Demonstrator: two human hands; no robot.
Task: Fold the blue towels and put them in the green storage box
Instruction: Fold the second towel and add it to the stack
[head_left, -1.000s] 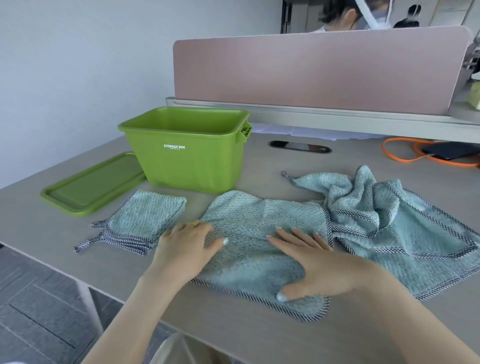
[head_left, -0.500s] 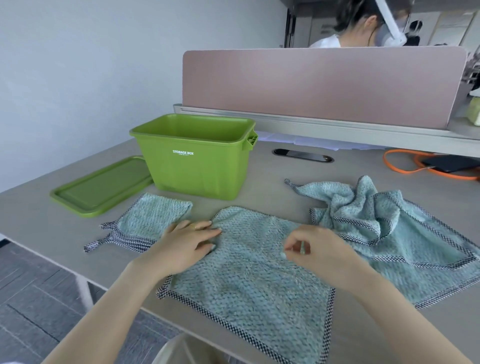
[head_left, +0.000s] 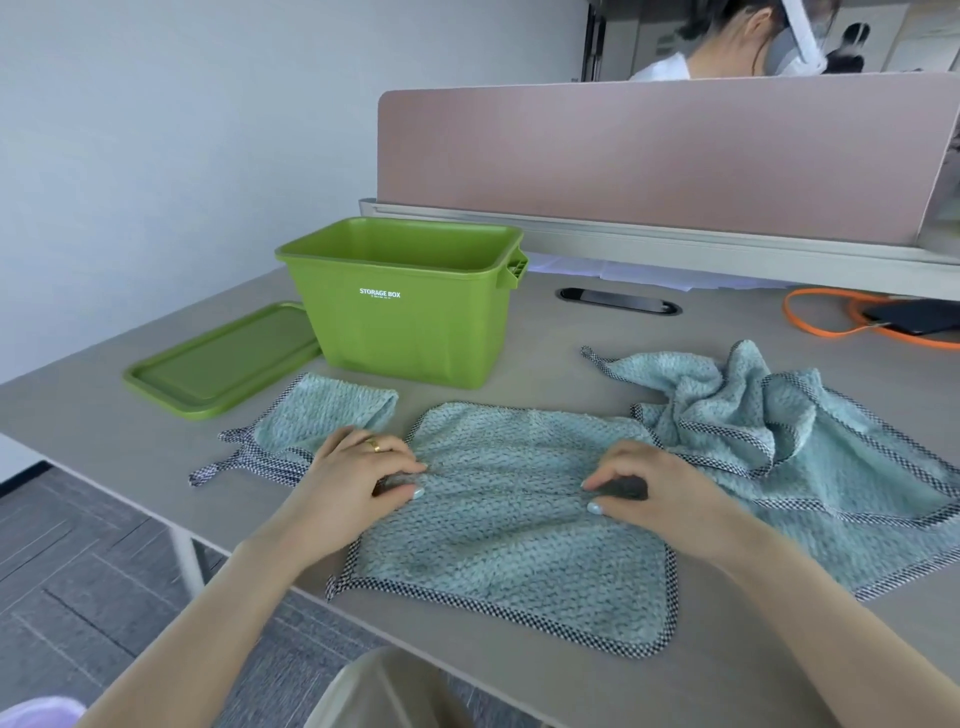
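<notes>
Both hands pinch the spread blue towel across its middle on the tabletop: your left hand and right hand each have fingers curled into the pile. Lift evenly and match the checkered edges. Three towels show: this one, a folded towel, a crumpled towel; one green storage box, open.

– Where does everything sit around the storage box?

– I see its lid flat on the desk just left of it. A folded towel lies in front, slightly left; the spread towel in front, toward the right; the crumpled towel farther right.

– Inside the box?

– I can't tell from here.
</notes>
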